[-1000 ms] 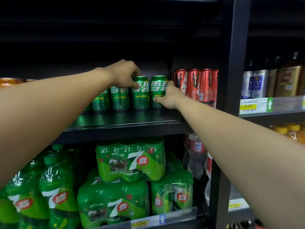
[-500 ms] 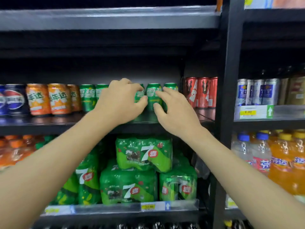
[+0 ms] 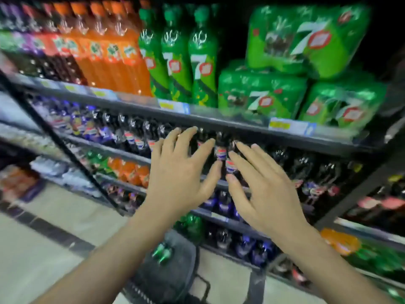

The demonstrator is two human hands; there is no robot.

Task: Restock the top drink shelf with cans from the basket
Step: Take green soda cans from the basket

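Observation:
My left hand [image 3: 179, 172] and my right hand [image 3: 263, 185] hover side by side in front of the lower shelves, fingers spread, nothing in either. Below them on the floor stands a dark basket [image 3: 175, 279], and two green cans [image 3: 162, 252] lie inside it near its far end. The top can shelf is out of view; the picture is blurred by head motion.
Green 7-Up multipacks [image 3: 263, 95] and green bottles [image 3: 201, 62] sit on the shelf above my hands, orange bottles [image 3: 114, 62] to their left. Dark cola bottles [image 3: 140, 132] fill the shelf behind my hands. Pale floor [image 3: 43, 249] lies at lower left.
My view has swung down from the top can shelf to the lower shelves and the basket. Both hands have come off the green cans and dropped, fingers now spread.

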